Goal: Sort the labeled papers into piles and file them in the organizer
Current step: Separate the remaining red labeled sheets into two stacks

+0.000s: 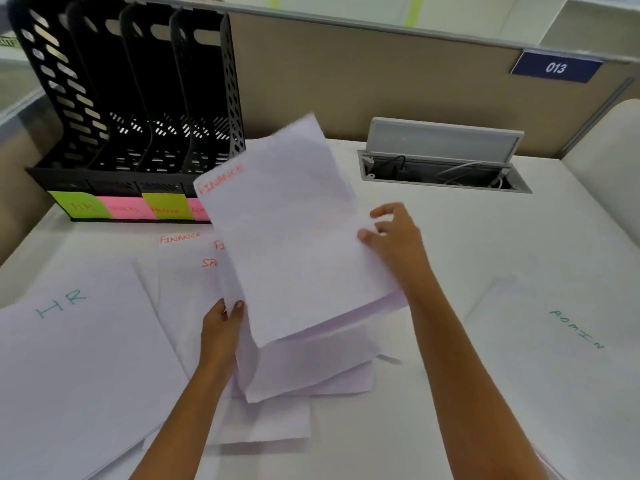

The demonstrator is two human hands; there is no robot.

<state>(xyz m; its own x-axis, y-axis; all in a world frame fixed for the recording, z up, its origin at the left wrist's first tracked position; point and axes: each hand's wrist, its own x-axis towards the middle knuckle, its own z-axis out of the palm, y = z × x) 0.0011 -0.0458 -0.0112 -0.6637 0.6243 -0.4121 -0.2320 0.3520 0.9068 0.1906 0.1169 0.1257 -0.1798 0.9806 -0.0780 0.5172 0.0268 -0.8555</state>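
A stack of white sheets, its top one marked FINANCE (294,244) in red, is raised at a tilt over the middle of the desk. My left hand (221,327) pinches its lower left edge and my right hand (394,237) grips its right edge. Beneath it lie more loose sheets (311,375), and further FINANCE sheets (180,251) lie flat to the left. An HR pile (72,358) rests at the near left, and an ADMIN pile (568,341) at the right. The black organizer (131,109) stands at the back left, its slots empty, with coloured labels along its front.
A cable hatch (443,164) with its lid open sits in the desk at the back right. A beige partition (381,81) with a blue 013 plate (556,67) closes off the far edge. The white desk (467,237) continues to the right.
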